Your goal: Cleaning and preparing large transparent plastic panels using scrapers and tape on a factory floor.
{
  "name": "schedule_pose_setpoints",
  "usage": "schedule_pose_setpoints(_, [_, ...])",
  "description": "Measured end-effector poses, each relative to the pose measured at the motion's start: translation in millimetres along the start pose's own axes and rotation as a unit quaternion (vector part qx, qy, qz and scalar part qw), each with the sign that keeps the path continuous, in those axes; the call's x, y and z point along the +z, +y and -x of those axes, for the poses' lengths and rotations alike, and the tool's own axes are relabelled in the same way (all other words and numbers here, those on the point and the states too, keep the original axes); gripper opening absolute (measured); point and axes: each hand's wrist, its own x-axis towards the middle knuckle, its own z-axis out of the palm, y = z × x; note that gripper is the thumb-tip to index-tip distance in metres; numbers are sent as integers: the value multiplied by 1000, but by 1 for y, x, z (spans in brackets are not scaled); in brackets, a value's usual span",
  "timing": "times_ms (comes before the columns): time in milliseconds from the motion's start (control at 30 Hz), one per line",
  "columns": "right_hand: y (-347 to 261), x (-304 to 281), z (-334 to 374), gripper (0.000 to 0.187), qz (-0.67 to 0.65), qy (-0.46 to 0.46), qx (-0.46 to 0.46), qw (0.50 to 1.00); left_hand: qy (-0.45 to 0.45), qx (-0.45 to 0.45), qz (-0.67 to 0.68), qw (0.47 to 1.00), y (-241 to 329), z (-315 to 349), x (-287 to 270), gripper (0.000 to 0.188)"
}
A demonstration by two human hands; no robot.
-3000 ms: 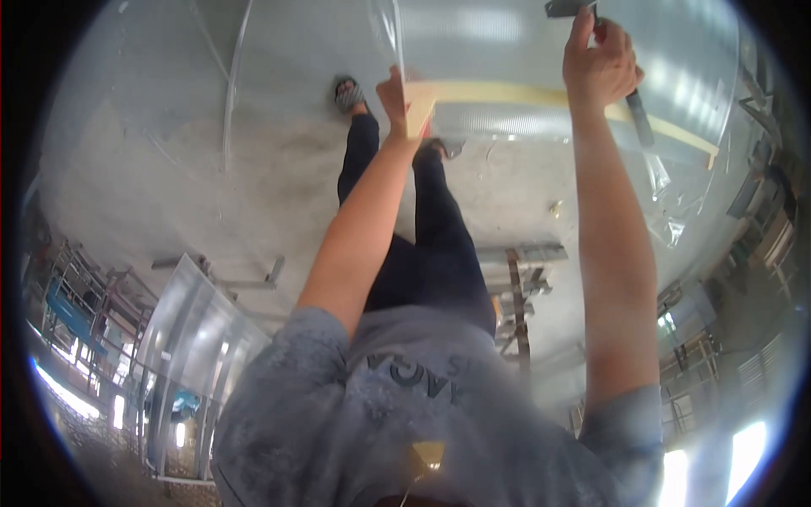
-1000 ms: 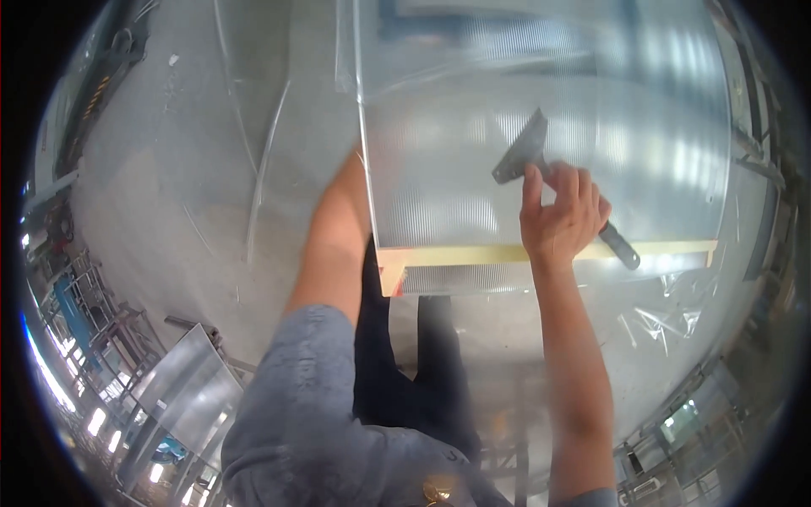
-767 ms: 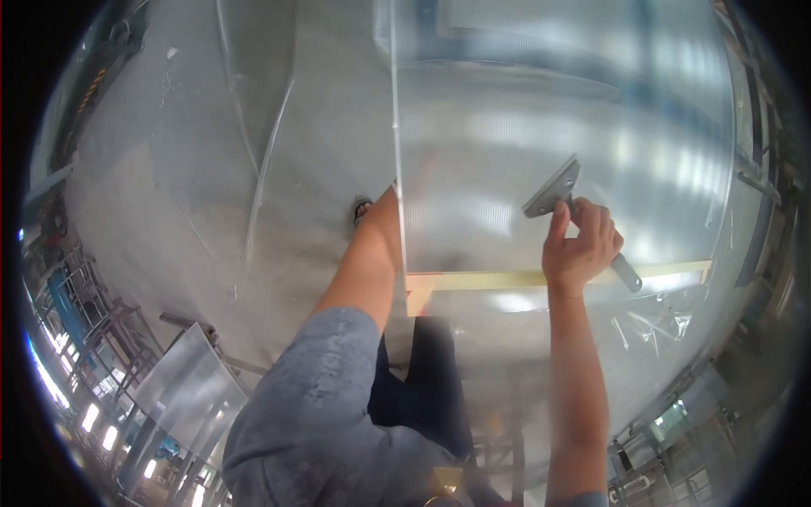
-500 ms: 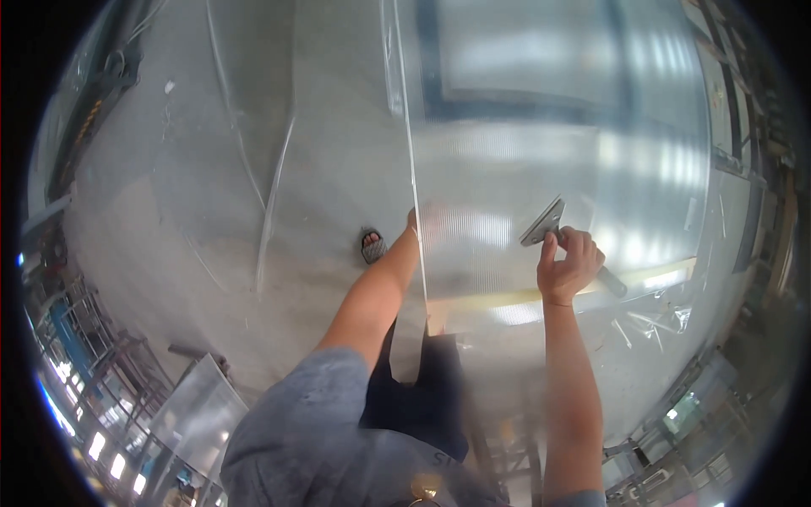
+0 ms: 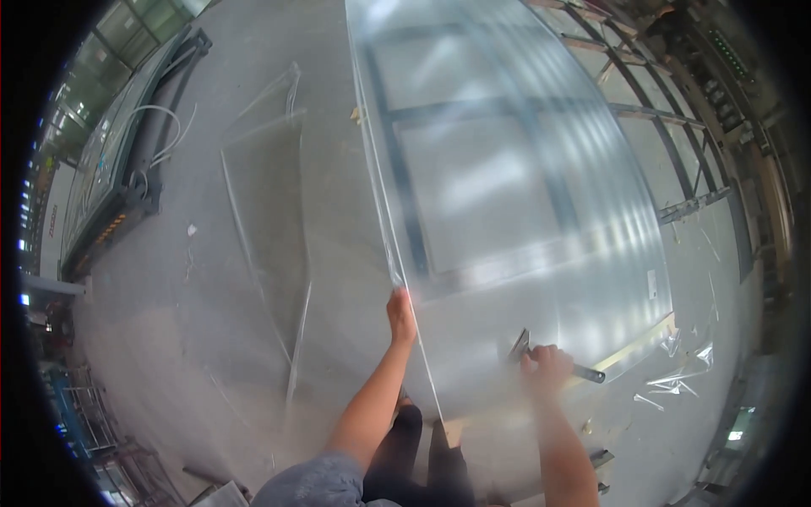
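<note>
A large translucent ribbed plastic sheet (image 5: 481, 308) lies in front of me, slanting away to the far left. My left hand (image 5: 401, 317) is closed at its left edge, some fingers hidden behind the sheet. Along that edge, just beyond the hand, runs a loose strip of clear film (image 5: 390, 253). In my right hand (image 5: 549, 365) is a scraper (image 5: 589, 373), gripped round the handle. Its flat metal blade points away to the left, above the sheet's near part; whether it touches the surface I cannot tell.
Clear plastic film (image 5: 291, 338) lies on the floor at left, and more crumpled film (image 5: 684, 376) at right. A metal frame (image 5: 663, 118) stands beyond the sheet's right side. Far left is a dark-framed rack (image 5: 127, 182). A pale wooden strip (image 5: 629, 348) runs under the sheet's near edge.
My view has tilted up, showing more of the far sheet and frames. My left hand has moved farther along the sheet's edge. The scraper stays in my right hand, its blade turned more upright.
</note>
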Motion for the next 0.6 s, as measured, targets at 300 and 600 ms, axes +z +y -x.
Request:
schedule_pose_setpoints(300, [23,-2,29,25,87,-85,34,992,61,-32,44,997,-57,23,24,56])
schedule_pose_setpoints(600, [14,1,9,20,55,-44,27,997,-38,-37,142,988,-96,-45,59,28])
